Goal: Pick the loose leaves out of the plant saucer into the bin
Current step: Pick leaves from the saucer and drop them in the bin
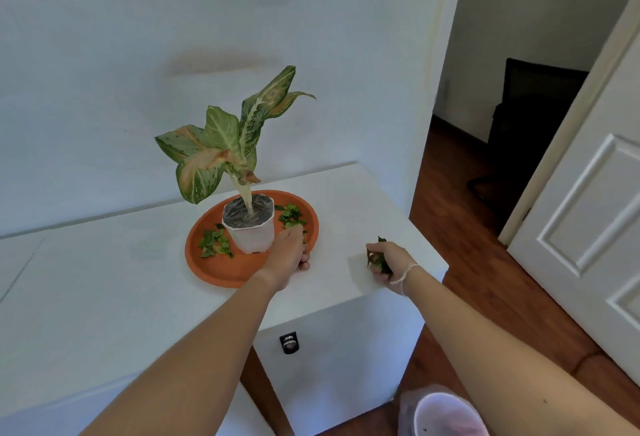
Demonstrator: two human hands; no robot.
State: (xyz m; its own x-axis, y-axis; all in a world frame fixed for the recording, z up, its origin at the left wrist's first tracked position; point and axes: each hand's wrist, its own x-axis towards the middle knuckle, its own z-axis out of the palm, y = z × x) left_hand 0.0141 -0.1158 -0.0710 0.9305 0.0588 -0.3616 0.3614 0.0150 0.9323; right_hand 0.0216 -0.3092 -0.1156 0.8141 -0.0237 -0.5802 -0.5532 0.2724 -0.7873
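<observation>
The left hand (289, 255) reached palm-down over the near right rim of the orange saucer (214, 271), arm extended. The right hand (389, 262) hovered above the white tabletop (104, 297), wrist bent. Loose green leaves lay in two clusters: one (215, 244) left of the white pot (250, 231), one (291, 215) just beyond the left fingertips. Left fingers curled down onto those leaves; their spread could not be told. Right fingers closed around a leaf bunch (378, 260). The bin (446, 415) stood on the floor below the right forearm
</observation>
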